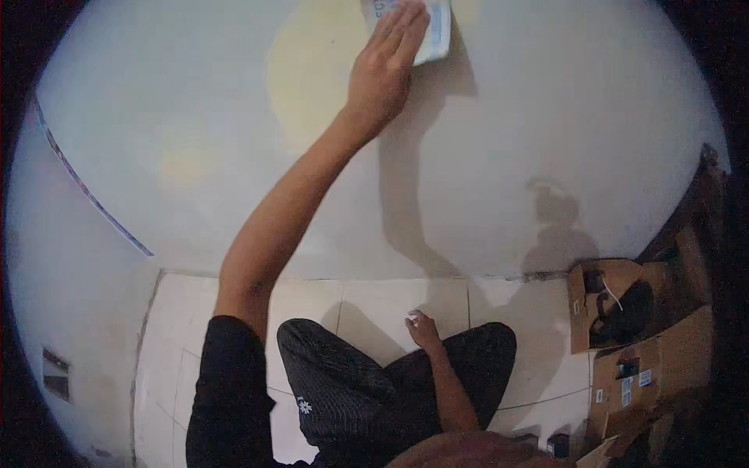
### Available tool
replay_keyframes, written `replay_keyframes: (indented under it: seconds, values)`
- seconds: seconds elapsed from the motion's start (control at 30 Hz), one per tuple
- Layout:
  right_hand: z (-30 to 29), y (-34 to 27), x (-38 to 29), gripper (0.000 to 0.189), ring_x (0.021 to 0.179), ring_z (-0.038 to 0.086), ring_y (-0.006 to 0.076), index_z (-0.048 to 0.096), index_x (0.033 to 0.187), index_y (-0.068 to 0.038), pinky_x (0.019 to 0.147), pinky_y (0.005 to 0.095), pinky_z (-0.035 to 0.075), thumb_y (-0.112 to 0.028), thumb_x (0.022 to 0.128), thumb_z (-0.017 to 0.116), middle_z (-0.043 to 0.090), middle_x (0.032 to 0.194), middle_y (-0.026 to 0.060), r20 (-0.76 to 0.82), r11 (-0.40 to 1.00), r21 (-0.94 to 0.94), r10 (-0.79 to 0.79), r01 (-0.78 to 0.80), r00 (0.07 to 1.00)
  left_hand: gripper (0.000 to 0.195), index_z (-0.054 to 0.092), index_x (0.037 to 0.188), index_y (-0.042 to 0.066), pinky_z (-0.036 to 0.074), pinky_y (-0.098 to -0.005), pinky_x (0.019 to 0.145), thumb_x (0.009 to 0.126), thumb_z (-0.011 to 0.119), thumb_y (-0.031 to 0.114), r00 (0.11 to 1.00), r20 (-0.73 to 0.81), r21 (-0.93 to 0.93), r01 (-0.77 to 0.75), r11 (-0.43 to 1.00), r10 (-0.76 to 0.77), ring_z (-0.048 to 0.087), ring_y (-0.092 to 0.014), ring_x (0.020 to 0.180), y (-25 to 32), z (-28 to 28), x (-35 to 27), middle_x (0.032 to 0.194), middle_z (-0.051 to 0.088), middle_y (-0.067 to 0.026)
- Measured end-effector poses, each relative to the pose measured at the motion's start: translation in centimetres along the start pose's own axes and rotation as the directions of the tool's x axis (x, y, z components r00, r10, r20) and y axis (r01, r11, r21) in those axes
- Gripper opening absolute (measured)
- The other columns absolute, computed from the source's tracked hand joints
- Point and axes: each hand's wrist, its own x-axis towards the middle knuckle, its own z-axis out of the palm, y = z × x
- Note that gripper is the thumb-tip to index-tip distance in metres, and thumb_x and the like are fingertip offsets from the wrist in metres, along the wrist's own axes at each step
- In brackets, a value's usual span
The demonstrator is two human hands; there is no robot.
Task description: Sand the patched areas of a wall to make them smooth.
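Note:
My left hand (pixel 386 64) is raised high at the top of the view, its palm side on a white and blue flat item (pixel 436 41) that bears writing. The item lies close to a pale wall (pixel 497 146) and is cut off by the picture's upper edge. Whether my fingers grip it or only press it is hidden behind the hand. My right hand (pixel 422 330) hangs low over my right thigh, in front of the dark trousers (pixel 351 380). Its fingers are loosely curled and apart, with nothing seen in them.
White floor tiles (pixel 304 298) meet the wall's foot. On the right stand an open cardboard box (pixel 579 339) with dark items and a second cardboard box (pixel 638 398) with labels. A small dark object (pixel 557 444) sits on the floor near them. Shadows fall on the wall.

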Motion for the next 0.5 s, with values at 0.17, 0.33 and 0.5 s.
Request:
replay_keyframes:
  seconds: [0.17,0.33,0.5]
  values:
    - [0.2,0.7,-0.2,0.039,0.093,0.066,0.0351,0.057,0.115,-0.003,0.084,0.0451,0.051,-0.030,0.088,0.063,0.068,0.098,0.0205,0.004,0.997,-0.071,-0.021,0.021,1.000,0.059,0.045,0.135,-0.002,0.036,-0.0383,0.111,0.081,0.060,0.017,0.700,0.365,-0.043,-0.646,0.762,0.614,0.046,-0.029,0.130,1.1,0.7,-1.5,0.141,0.047,-0.0156]
    - [0.1,0.4,-0.2,0.039,0.093,0.066,0.0345,0.058,0.115,-0.003,0.083,0.0447,0.050,-0.030,0.088,0.063,0.068,0.098,0.0209,0.005,0.999,-0.037,-0.018,0.018,1.000,0.061,0.047,0.132,-0.003,0.036,-0.0402,0.110,0.078,0.067,0.017,1.000,0.011,-0.095,-0.006,0.995,0.007,0.048,-0.033,0.126,-0.1,0.6,0.1,0.138,0.048,-0.0182]
    - [0.4,0.4,-0.2,0.037,0.091,0.065,0.0367,0.058,0.115,-0.004,0.084,0.0467,0.050,-0.030,0.088,0.063,0.068,0.092,0.0202,0.005,0.998,-0.054,-0.011,0.012,1.000,0.054,0.046,0.136,0.001,0.037,-0.0330,0.111,0.086,0.055,0.019,0.578,0.416,-0.058,-0.754,0.655,0.702,0.046,-0.021,0.130,1.3,-0.1,-1.0,0.141,0.049,-0.0118]
